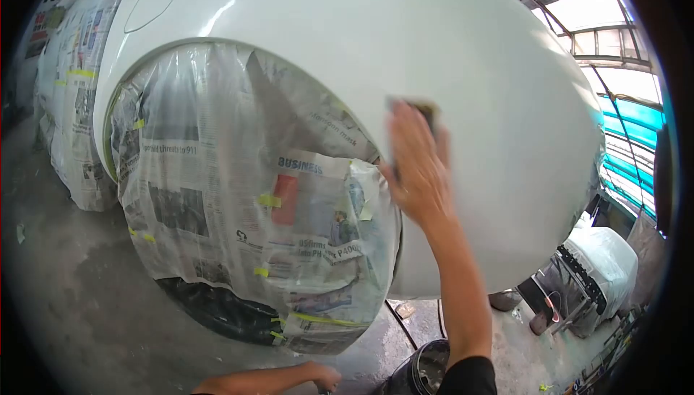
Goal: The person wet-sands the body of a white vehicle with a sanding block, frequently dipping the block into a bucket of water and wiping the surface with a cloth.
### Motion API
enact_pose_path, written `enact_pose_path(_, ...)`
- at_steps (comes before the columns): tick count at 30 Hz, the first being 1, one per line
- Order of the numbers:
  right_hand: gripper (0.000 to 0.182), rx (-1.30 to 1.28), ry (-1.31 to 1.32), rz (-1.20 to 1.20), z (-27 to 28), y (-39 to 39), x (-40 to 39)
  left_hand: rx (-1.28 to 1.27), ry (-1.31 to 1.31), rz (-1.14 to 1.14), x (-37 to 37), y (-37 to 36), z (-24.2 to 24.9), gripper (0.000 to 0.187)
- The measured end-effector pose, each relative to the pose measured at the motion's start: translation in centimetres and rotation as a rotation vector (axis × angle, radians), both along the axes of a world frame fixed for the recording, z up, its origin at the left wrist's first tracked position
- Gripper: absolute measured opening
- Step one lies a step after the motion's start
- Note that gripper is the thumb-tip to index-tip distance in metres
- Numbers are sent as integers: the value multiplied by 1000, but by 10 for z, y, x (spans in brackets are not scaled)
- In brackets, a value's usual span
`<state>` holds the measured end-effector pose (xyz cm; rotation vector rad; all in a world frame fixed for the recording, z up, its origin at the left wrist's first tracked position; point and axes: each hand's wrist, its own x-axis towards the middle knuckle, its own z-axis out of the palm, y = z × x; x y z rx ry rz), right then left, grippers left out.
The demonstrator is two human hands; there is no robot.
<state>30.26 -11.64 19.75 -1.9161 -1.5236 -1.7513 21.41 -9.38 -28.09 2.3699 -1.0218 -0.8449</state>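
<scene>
My right hand (pixel 421 167) lies against the white car body panel (pixel 499 135), just behind the wheel arch. Its fingers press a dark sanding pad (pixel 431 114) flat to the paint, and motion blurs both a little. Most of the pad is hidden under the palm and fingers. Low in the view, my left hand (pixel 327 378) is closed in a fist below the covered wheel; whatever it may hold is cut off by the bottom edge. Newspaper and clear plastic sheeting (pixel 210 156), fixed with yellow-green tape, cover the wheel opening beside my right hand.
A black bucket (pixel 421 367) stands on the grey concrete floor (pixel 65 286) near my right forearm. Part of the black tire (pixel 217 312) shows below the paper. Further right sits a plastic-covered car part (pixel 603 265). More masking paper (pixel 83 106) hangs at the left.
</scene>
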Motion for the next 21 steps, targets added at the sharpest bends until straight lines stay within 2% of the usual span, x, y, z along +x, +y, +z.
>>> enact_pose_path(3, 68, 197, 133, -74, -92, -101, 50, 17, 11, -7, -1, 5, -3, 35)
enact_pose_path(5, 69, 173, 149, -71, -91, -116, 44, 29, 23, -27, -2, 7, -5, 35)
enact_pose_path(7, 70, 172, 153, -62, -75, -127, 27, 51, 61, -62, -2, 13, -7, 35)
enact_pose_path(8, 70, 177, 139, -43, -45, -107, 20, 55, 77, -79, -2, 15, -7, 35)
enact_pose_path(9, 67, 156, 129, 50, -21, -85, 19, 16, 76, -50, 3, 17, -25, 34)
enact_pose_path(10, 66, 111, 2, 99, 1, -59, 24, -24, 75, -22, 8, 18, -44, 33)
enact_pose_path(12, 67, 173, -42, 74, 18, -9, 14, 30, 31, 13, 4, 13, -18, 35)
enact_pose_path(14, 69, 157, -36, 46, 14, -17, 22, 52, 23, 55, 8, 7, -6, 36)
enact_pose_path(16, 70, 82, 48, 24, -13, -52, 27, 50, 65, 85, 7, 4, -8, 36)
enact_pose_path(18, 74, 155, 92, -120, -73, -117, 66, 129, 114, 49, 6, 4, 2, 36)
enact_pose_path(20, 77, 347, 254, -309, -127, -182, 90, 180, 89, 54, 1, 12, -3, 37)
enact_pose_path(21, 77, 499, 315, -318, -134, -187, 103, 185, 38, 77, -1, 17, -11, 37)
